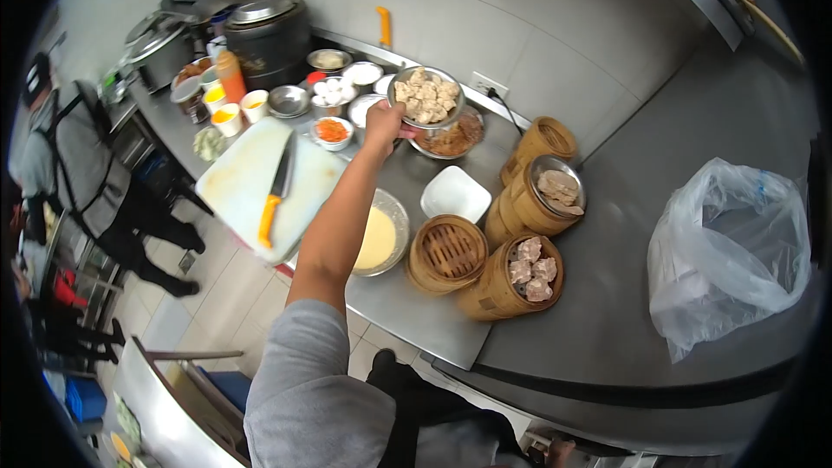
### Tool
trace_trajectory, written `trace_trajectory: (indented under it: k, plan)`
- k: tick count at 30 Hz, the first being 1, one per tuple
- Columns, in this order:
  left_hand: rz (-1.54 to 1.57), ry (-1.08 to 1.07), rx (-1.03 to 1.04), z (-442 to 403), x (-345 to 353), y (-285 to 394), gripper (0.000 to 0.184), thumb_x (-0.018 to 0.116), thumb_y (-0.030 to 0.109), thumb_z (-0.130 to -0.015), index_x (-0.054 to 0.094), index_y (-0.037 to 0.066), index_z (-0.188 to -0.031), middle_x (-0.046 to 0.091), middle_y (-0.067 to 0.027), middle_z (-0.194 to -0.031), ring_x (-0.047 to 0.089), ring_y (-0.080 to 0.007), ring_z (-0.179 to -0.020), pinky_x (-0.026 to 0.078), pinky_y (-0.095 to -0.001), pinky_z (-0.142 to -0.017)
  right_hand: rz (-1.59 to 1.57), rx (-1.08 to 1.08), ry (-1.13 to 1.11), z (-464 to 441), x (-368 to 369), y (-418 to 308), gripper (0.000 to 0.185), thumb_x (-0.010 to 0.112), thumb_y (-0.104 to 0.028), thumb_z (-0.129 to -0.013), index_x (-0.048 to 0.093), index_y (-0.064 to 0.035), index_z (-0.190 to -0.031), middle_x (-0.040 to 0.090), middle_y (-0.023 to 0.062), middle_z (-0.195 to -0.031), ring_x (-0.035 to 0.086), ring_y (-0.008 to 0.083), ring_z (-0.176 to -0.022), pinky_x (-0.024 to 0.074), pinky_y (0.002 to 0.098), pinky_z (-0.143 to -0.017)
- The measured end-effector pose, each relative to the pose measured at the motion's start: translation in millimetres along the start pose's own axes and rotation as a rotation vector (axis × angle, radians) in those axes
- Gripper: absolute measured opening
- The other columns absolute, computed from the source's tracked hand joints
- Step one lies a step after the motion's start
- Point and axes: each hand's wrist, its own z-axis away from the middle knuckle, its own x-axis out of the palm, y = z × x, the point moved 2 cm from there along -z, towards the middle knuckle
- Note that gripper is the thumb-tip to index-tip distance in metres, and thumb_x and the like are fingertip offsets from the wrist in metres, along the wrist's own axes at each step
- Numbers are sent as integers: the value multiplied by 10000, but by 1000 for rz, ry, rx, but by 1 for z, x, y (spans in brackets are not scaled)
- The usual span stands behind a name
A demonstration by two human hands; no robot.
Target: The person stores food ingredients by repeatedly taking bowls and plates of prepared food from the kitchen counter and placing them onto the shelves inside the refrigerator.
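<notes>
My left hand [383, 127] reaches out over the counter, its fingers closed on the rim of a metal bowl [425, 96] filled with pale, lumpy chunks. Right beneath that bowl is another one [449, 136] holding brownish food. A small bowl of shredded orange food [332, 132] sits just left of the hand, and a white square bowl [456, 195] lies nearer to me. Under my forearm, a bowl of yellow liquid [379, 233] is partly covered. Only a bit of my right hand [561, 452] shows at the bottom edge; its fingers are not clear.
A yellow-handled knife [275, 199] lies on a white cutting board [225, 175]. Bamboo steamers [447, 254] stand at right, one with several dumplings [533, 270]. A plastic bag [724, 251] rests on the dark surface. Another person [82, 156] stands at far left.
</notes>
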Motion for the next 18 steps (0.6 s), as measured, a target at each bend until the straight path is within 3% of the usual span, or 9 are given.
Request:
trace_trajectory:
  k: [8, 11, 18]
  plan:
    - [-69, 135, 165, 175, -74, 41, 188, 510, 89, -784, 575, -51, -892, 643, -157, -684, 629, -206, -470, 504, -267, -383, -157, -212, 23, -74, 10, -29, 454, 489, -314, -884, 480, 8, -1204, 517, 236, -1187, 489, 377, -1060, 406, 448, -856]
    - [-100, 283, 166, 276, -91, 38, 135, 529, 76, -772, 530, -38, -843, 628, -166, -660, 634, -221, -475, 508, -276, -389, -225, -350, -45, -94, 30, -47, 462, 478, -322, -889, 475, 9, -1211, 514, 234, -1193, 488, 371, -1064, 406, 445, -858]
    - [-122, 567, 153, 534, -108, -9, 187, 539, 87, -765, 601, -38, -889, 643, -109, -736, 632, -185, -528, 536, -279, -436, -373, -619, -270, -90, 65, -43, 479, 453, -340, -902, 463, 13, -1226, 507, 229, -1206, 485, 357, -1075, 407, 436, -863]
